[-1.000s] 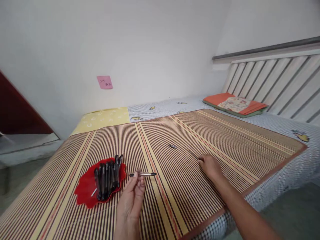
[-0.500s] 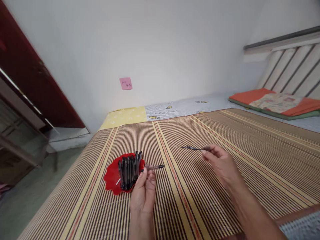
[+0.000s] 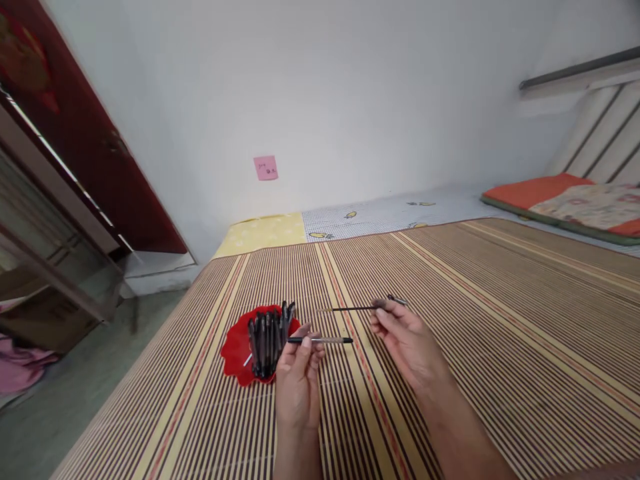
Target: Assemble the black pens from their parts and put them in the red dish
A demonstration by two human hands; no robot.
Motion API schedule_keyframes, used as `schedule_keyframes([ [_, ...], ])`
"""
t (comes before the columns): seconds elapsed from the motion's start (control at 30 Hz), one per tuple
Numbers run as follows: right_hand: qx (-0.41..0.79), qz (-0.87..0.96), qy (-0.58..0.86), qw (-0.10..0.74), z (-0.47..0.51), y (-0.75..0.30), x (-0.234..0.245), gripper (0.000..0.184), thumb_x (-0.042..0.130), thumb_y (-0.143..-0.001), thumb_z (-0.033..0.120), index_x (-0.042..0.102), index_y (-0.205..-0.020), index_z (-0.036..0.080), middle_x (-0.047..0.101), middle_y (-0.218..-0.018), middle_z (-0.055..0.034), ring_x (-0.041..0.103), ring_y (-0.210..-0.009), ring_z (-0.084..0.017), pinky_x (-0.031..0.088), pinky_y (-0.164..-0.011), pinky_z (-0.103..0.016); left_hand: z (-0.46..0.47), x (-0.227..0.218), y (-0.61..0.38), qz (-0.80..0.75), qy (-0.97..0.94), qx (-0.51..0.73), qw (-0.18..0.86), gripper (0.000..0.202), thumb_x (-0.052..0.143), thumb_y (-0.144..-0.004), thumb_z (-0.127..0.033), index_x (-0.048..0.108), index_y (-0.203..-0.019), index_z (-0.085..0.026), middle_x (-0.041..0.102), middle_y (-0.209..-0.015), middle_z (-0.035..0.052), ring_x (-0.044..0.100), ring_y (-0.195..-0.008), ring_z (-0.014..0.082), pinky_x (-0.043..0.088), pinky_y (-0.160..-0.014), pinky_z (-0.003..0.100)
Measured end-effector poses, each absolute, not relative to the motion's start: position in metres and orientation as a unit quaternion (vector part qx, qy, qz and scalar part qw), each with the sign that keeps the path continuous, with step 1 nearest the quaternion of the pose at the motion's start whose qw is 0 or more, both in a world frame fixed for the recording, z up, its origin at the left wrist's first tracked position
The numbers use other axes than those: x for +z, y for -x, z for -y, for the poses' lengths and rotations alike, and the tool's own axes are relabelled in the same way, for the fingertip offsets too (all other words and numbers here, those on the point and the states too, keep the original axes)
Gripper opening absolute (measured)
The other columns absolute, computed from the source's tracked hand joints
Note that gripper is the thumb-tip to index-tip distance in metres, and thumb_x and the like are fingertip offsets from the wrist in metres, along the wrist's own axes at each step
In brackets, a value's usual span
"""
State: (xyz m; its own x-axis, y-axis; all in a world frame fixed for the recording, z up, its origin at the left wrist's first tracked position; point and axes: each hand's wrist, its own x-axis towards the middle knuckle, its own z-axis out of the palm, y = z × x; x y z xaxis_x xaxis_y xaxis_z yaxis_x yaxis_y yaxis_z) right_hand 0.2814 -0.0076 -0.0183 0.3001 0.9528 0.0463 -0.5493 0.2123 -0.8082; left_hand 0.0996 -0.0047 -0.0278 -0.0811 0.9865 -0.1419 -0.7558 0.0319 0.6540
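My left hand (image 3: 299,383) pinches a pen (image 3: 327,340) with a see-through barrel and black ends, lying level across the fingers. To its right, my right hand (image 3: 407,340) grips a thin dark pen refill (image 3: 353,309) between thumb and fingertips. The refill's pale end points left, above the pen and apart from it. A small black piece (image 3: 397,300) lies on the mat just behind my right fingers, partly hidden; its kind is unclear. Left of my left hand, a red scalloped dish (image 3: 233,350) holds several black pens (image 3: 267,340) and a small white stick.
A striped bamboo mat (image 3: 450,267) covers the bed. A folded orange and floral cloth (image 3: 550,200) lies at the far right by the headboard. A pink note (image 3: 265,168) is stuck on the wall. At the left are a dark red door (image 3: 100,133) and the floor.
My right hand has come left with the refill, exposing more of it and leaving the small black piece behind. My left hand now holds the pen more exposed. The view has turned slightly left.
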Motion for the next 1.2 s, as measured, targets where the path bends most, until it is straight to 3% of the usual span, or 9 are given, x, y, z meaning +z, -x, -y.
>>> schedule_keyframes([
  [0.27, 0.480, 0.350, 0.420, 0.686, -0.004, -0.270, -0.034, 0.026, 0.077, -0.072, 0.033, 0.073, -0.093, 0.017, 0.069, -0.075, -0.0013, 0.062, -0.068, -0.012, 0.052, -0.067, -0.024, 0.002, -0.036, -0.100, -0.352, -0.248, 0.631, 0.646, 0.040, 0.086, -0.064, -0.024, 0.069, -0.098, -0.011, 0.067, -0.077, 0.0043, 0.060, -0.063, 0.0098, 0.051, -0.059, 0.019],
  [0.47, 0.391, 0.433, 0.597, 0.550, -0.015, -0.271, -0.067, 0.021, 0.051, -0.082, 0.019, 0.067, -0.094, 0.013, 0.073, -0.078, -0.0072, 0.068, -0.067, -0.016, 0.053, -0.062, -0.027, -0.002, -0.053, -0.108, -0.431, -0.370, 0.543, 0.618, 0.052, 0.085, -0.061, -0.040, 0.066, -0.098, -0.009, 0.059, -0.059, -0.0012, 0.052, -0.050, 0.0095, 0.039, -0.045, 0.018],
  [0.67, 0.287, 0.512, 0.685, 0.432, -0.011, -0.278, -0.075, 0.019, 0.055, -0.073, 0.004, 0.069, -0.075, 0.017, 0.073, -0.077, -0.0039, 0.067, -0.075, -0.016, 0.046, -0.067, -0.023, -0.007, -0.060, -0.106, -0.475, -0.458, 0.507, 0.555, 0.051, 0.077, -0.065, -0.048, 0.063, -0.098, -0.012, 0.056, -0.053, -0.0032, 0.050, -0.045, 0.0125, 0.038, -0.043, 0.022],
  [0.8, 0.223, 0.553, 0.730, 0.335, -0.004, -0.280, -0.068, 0.018, 0.057, -0.074, 0.003, 0.068, -0.069, 0.016, 0.070, -0.080, -0.0069, 0.064, -0.076, -0.018, 0.036, -0.064, -0.025, -0.007, -0.070, -0.109, -0.541, -0.521, 0.470, 0.464, 0.039, 0.071, -0.069, -0.042, 0.064, -0.093, -0.013, 0.051, -0.051, -0.0052, 0.052, -0.046, 0.0151, 0.037, -0.046, 0.024],
  [0.93, 0.191, 0.582, 0.743, 0.270, -0.003, -0.280, -0.063, 0.012, 0.060, -0.077, 0.007, 0.067, -0.072, 0.016, 0.069, -0.085, -0.0090, 0.063, -0.079, -0.019, 0.033, -0.064, -0.026, 0.002, -0.068, -0.109, -0.618, -0.591, 0.397, 0.334, 0.028, 0.068, -0.073, -0.032, 0.066, -0.094, -0.013, 0.059, -0.061, 0.0010, 0.060, -0.059, 0.0200, 0.043, -0.057, 0.029],
  [1.1, 0.182, 0.596, 0.746, 0.233, -0.005, -0.284, -0.063, 0.014, 0.060, -0.087, 0.022, 0.067, -0.075, 0.016, 0.069, -0.084, -0.0089, 0.063, -0.077, -0.020, 0.030, -0.060, -0.026, 0.003, -0.038, -0.061, -0.641, -0.609, 0.442, 0.150, 0.034, 0.056, -0.087, -0.045, 0.067, -0.100, -0.016, 0.068, -0.094, 0.0120, 0.066, -0.083, 0.0257, 0.050, -0.077, 0.036],
  [1.2, 0.184, 0.596, 0.749, 0.224, -0.007, -0.287, -0.063, 0.017, 0.058, -0.089, 0.025, 0.067, -0.077, 0.017, 0.070, -0.084, -0.0091, 0.064, -0.076, -0.020, 0.029, -0.059, -0.026, -0.019, -0.018, -0.021, -0.710, -0.590, 0.381, 0.048, 0.046, 0.059, -0.084, -0.048, 0.061, -0.113, -0.012, 0.065, -0.110, 0.0180, 0.065, -0.097, 0.0296, 0.049, -0.084, 0.038],
])
